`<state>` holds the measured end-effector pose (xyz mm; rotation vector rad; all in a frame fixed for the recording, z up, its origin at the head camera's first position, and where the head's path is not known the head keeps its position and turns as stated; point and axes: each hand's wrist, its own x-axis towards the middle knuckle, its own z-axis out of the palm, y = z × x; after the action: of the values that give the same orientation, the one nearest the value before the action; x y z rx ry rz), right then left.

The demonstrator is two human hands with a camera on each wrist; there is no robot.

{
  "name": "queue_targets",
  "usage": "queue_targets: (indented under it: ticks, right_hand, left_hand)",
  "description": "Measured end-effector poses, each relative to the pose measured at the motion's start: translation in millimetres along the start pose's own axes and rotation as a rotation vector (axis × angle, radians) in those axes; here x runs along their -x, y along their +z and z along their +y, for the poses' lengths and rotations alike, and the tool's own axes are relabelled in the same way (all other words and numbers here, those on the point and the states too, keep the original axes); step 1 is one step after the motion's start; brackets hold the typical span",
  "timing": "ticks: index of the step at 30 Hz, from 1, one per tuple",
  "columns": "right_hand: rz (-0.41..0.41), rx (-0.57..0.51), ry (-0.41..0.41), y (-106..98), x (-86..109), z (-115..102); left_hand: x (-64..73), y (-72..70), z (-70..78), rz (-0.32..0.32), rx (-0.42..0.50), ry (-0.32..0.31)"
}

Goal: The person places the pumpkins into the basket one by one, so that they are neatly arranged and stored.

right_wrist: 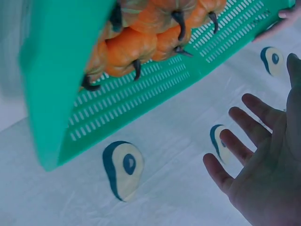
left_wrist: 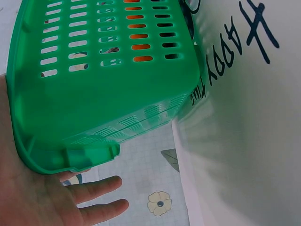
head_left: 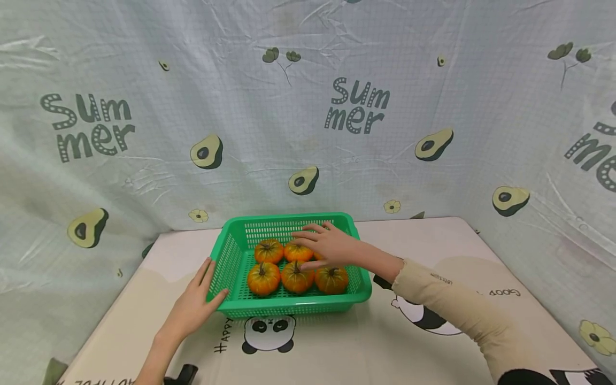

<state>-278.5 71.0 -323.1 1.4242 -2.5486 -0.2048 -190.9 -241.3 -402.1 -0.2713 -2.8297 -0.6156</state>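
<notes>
A green plastic basket with slotted walls stands on the table and holds several small orange pumpkins in two rows, dark stems up. My left hand rests at the basket's left rim, fingers extended along the outside and thumb at the front corner. In the left wrist view, that hand lies against the rim with its fingers straight. Over the pumpkins hovers my right hand, palm down, fingers spread and holding nothing. It hides most of the back right pumpkin. The right wrist view shows the same spread fingers.
The table has a pale cloth printed with pandas and lettering. Behind and beside it hangs a sheet with avocado and "summer" prints. A dark strap shows near my left wrist, and the basket's back wall stands near the sheet.
</notes>
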Motion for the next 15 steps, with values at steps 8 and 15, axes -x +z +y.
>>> queue_targets:
  ticks: [8, 15]
  right_hand:
    - [0.064, -0.073, 0.055, 11.7, 29.1, 13.4]
    - [0.136, -0.104, 0.143, 31.9, 56.7, 28.2]
  left_hand:
    - [0.0, 0.0, -0.1, -0.003, 0.001, 0.006]
    - [1.0, 0.0, -0.7, 0.003, -0.001, 0.008]
